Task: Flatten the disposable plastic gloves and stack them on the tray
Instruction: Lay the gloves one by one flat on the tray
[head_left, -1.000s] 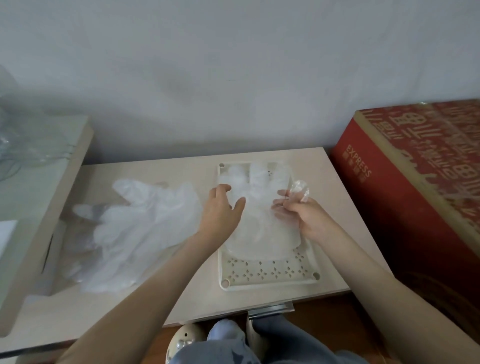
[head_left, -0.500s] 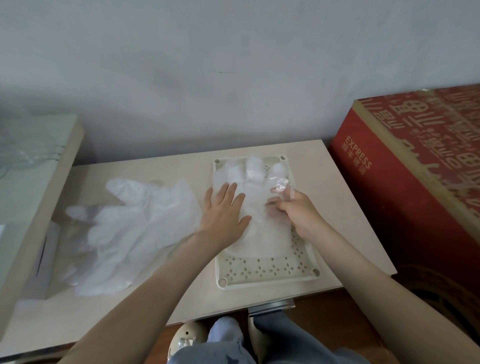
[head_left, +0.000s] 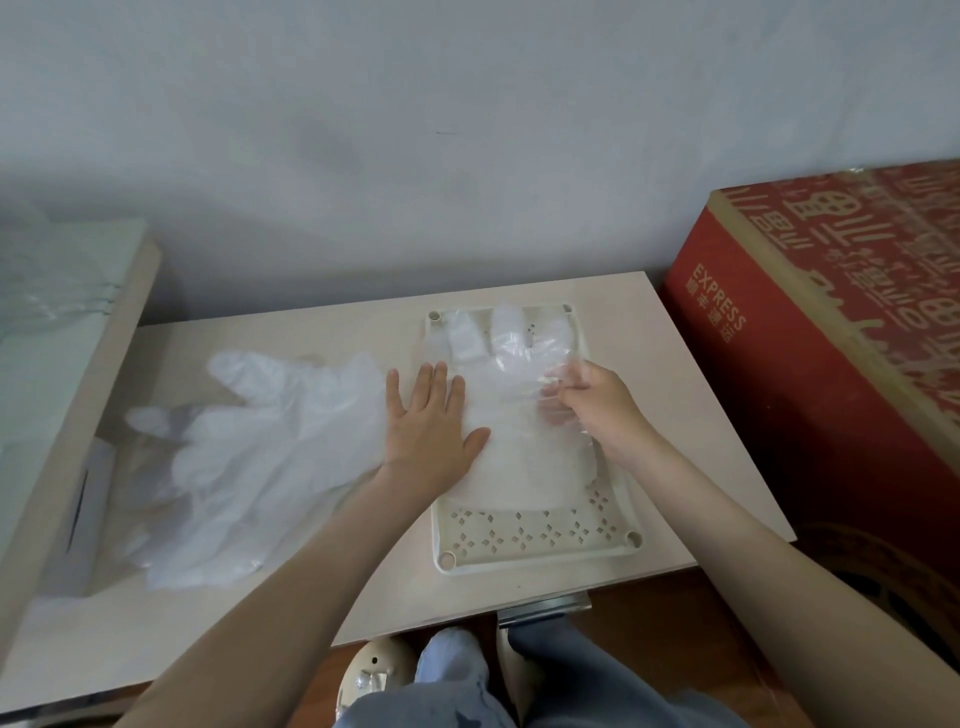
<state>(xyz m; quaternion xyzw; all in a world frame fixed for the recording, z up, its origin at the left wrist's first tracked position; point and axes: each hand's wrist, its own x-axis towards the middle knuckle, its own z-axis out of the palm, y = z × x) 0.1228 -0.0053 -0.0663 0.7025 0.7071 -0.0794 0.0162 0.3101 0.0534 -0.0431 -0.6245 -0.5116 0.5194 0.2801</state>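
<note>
left hand (head_left: 428, 423) flat, fingers spread, pins glove (head_left: 511, 415) to tray (head_left: 540, 558) against sliding | right hand (head_left: 597, 402) pinches its thumb flap, likely to straighten; loose pile (head_left: 249, 452) waits left

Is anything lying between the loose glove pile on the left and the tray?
Only the left hand, pressed flat on the top glove at the left edge of the tray, right beside the pile. No other object shows between them.

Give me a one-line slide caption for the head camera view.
Left hand presses a clear glove flat on the perforated tray while the right hand pinches its edge; loose gloves lie alongside.
</note>
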